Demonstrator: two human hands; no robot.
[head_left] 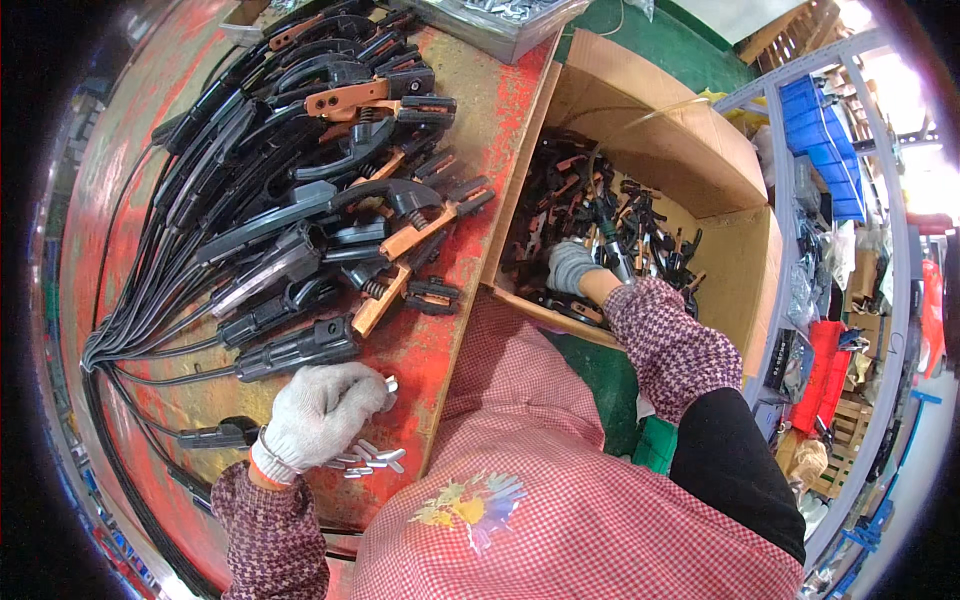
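Pickup, apparently: left hand (pixel 325 412) pinches silver piece (pixel 391 383); right hand (pixel 573 268) curls in carton (pixel 738 262), hold unclear; firm grip likely needed next.

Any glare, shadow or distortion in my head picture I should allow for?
Head view: glare whites out the upper right; grey shelving bows toward the dark rim; shadow darkens the left inside of the cardboard box; the left hand looks sharp.

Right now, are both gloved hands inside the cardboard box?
No, only the right hand reaches into the cardboard box; the left hand is at the red table, beside loose silver pieces.
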